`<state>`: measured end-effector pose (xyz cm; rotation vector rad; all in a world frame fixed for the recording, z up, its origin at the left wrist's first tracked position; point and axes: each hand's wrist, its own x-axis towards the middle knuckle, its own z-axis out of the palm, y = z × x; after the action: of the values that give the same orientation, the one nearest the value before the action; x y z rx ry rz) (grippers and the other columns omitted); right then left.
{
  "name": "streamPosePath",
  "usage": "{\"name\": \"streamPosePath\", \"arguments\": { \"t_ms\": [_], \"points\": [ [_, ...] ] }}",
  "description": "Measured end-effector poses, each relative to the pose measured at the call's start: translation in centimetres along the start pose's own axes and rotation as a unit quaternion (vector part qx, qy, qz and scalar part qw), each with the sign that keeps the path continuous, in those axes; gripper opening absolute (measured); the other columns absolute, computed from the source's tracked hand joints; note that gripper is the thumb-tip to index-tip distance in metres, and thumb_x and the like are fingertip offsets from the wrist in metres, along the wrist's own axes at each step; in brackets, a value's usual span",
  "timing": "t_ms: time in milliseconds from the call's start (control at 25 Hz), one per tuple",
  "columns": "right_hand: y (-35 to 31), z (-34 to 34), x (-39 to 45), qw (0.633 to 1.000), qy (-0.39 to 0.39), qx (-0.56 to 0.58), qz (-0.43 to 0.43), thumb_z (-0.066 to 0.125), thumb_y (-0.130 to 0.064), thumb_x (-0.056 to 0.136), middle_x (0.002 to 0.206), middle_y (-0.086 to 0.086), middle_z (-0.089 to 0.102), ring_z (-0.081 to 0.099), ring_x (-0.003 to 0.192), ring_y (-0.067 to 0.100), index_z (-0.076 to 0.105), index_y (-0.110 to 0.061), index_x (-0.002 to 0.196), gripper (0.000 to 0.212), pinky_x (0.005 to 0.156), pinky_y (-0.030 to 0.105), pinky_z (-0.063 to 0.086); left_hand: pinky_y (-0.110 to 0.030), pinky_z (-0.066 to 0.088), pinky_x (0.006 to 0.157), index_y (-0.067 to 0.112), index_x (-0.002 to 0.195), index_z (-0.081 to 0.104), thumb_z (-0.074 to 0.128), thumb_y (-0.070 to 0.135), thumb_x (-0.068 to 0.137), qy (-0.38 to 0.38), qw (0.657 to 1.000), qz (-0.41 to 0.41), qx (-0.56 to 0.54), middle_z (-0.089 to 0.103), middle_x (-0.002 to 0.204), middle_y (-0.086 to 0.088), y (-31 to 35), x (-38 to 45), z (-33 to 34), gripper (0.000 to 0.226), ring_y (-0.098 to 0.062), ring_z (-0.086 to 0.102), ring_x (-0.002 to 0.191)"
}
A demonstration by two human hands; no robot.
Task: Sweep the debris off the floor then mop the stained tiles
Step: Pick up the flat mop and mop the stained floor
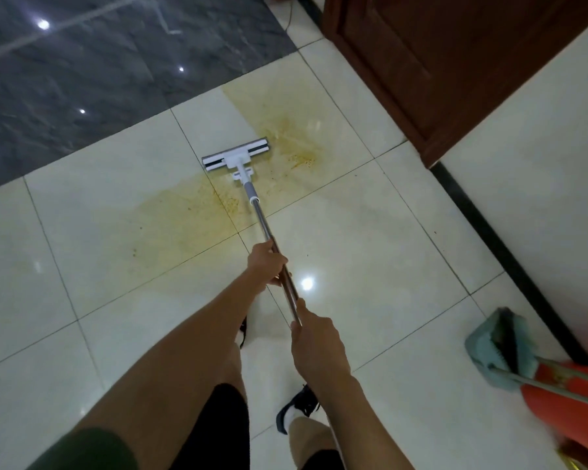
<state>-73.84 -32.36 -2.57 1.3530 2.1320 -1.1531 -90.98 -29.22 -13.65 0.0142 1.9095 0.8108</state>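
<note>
Floor: we stand on glossy cream floor tiles [370, 239], which meet dark grey marbled floor tiles [82, 62] at the far left.
Door: a dark brown wooden door [455, 62] stands at the far right, beside a white wall with a black skirting strip [489, 232].
Stain: a yellow-brown smeared stain [190, 222] spreads across several cream tiles, with small dark specks in it.
Mop: our flat white mop with a steel handle [257, 212] has its head lying flat on the stain.
Broom: a teal-bristled broom [496, 347] lies over an orange dustpan [571, 401] near the right wall.
Hands: our left hand [267, 264] grips the handle further down; our right hand [314, 340] is clamped round its upper end.
</note>
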Motion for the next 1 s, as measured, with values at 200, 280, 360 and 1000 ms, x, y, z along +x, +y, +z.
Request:
{"name": "streamPosePath", "arguments": {
  "t_ms": [200,280,360,1000],
  "points": [
    [-3.9,-2.0,4.0,0.999,-0.021,-0.015,-0.033,0.042,-0.020,0.104,0.101,0.007,0.068,0.069,0.083,0.021,0.031,-0.018,0.151,0.049,0.070,0.030,0.057,-0.050,0.062,0.059,0.009,0.139,0.052,0.065,-0.007,0.087,0.044,0.998,-0.012,-0.040,0.071,0.087,-0.020,3.0,3.7,-2.9,0.056,-0.033,0.074,0.064],
    [-5.9,-3.0,6.6,0.998,-0.035,-0.035,-0.028,0.038,-0.018,0.104,0.103,0.008,0.067,0.068,0.087,0.023,0.028,-0.019,0.154,0.051,0.075,0.033,0.057,-0.050,0.062,0.058,0.008,0.141,0.050,0.066,-0.007,0.087,0.039,0.998,-0.014,-0.051,0.071,0.084,-0.020,4.9,6.1,-4.1,0.059,-0.034,0.074,0.062],
    [-8.6,-4.3,10.4,0.998,-0.044,-0.035,-0.010,0.038,-0.018,0.104,0.108,0.009,0.066,0.066,0.092,0.023,0.026,-0.022,0.155,0.052,0.081,0.035,0.056,-0.049,0.061,0.054,0.006,0.141,0.050,0.065,-0.006,0.087,0.039,0.997,-0.008,-0.064,0.070,0.084,-0.022,7.7,9.2,-5.8,0.057,-0.034,0.073,0.061],
    [-24.3,-12.6,36.6,0.999,0.035,0.013,0.009,0.045,-0.027,0.104,0.116,0.009,0.067,0.064,0.108,0.031,0.040,-0.025,0.147,0.044,0.088,0.041,0.054,-0.051,0.062,0.058,0.011,0.087,0.061,0.063,-0.004,0.089,0.045,0.999,0.026,-0.001,0.070,0.088,-0.024,29.4,31.0,-15.3,0.015,-0.035,0.074,0.064]
  ]
}}
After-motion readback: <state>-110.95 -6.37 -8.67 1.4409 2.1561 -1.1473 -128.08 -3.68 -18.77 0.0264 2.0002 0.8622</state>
